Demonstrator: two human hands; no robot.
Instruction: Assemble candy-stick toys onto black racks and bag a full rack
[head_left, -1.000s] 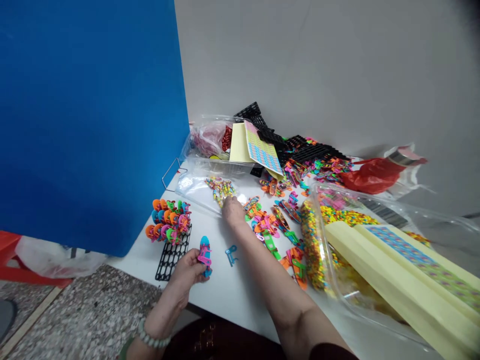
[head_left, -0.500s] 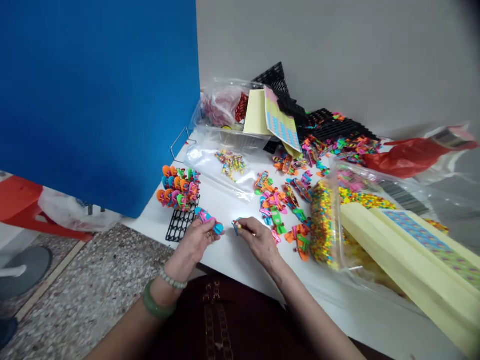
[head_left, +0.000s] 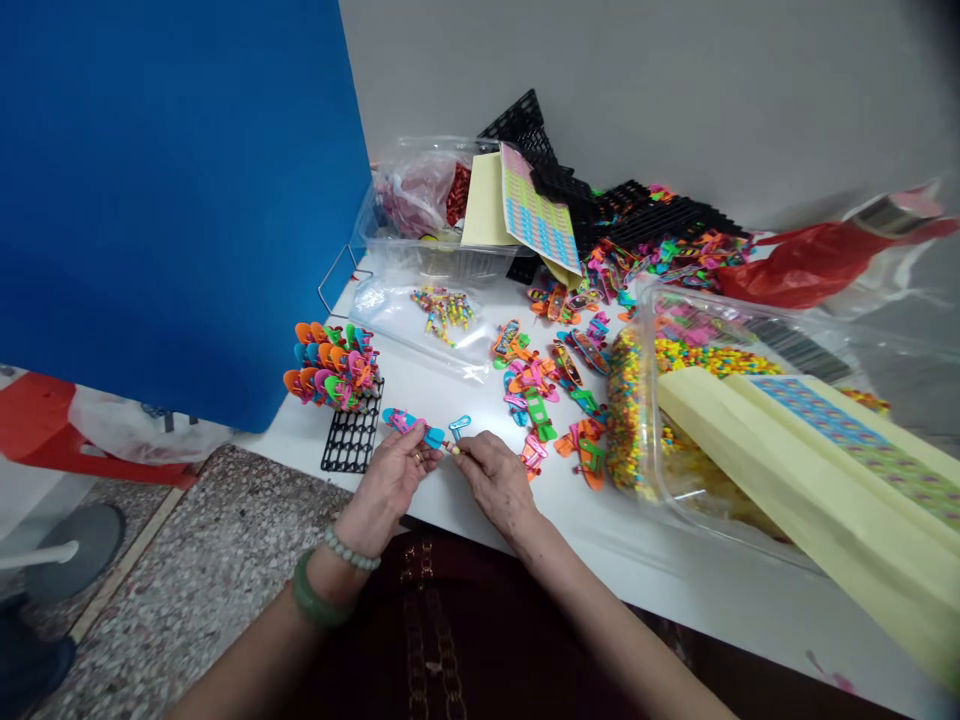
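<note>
My left hand (head_left: 391, 478) is closed on a small blue toy skateboard (head_left: 412, 427) with a pink piece on its deck, held just above the white table's (head_left: 465, 560) near edge. My right hand (head_left: 496, 478) pinches a tiny yellow part (head_left: 454, 449) at its fingertips, right beside the board's end. A small blue clip-like piece (head_left: 460, 425) lies on the table just beyond both hands. A black grid rack (head_left: 351, 436) with a cluster of finished coloured boards (head_left: 330, 364) sits to the left of my left hand.
Loose coloured boards (head_left: 547, 395) are scattered mid-table. A clear bag of tiny parts (head_left: 442, 310) lies behind. A clear tub (head_left: 660, 480) with beads and yellow sticker sheets (head_left: 810, 470) stands right. Black racks (head_left: 600, 210), a red bag (head_left: 802, 270) and a blue panel (head_left: 172, 190) border the table.
My right hand drew back from the clear bag with a tiny part and met my left hand near the table edge. The left hand lifted the blue board toward it.
</note>
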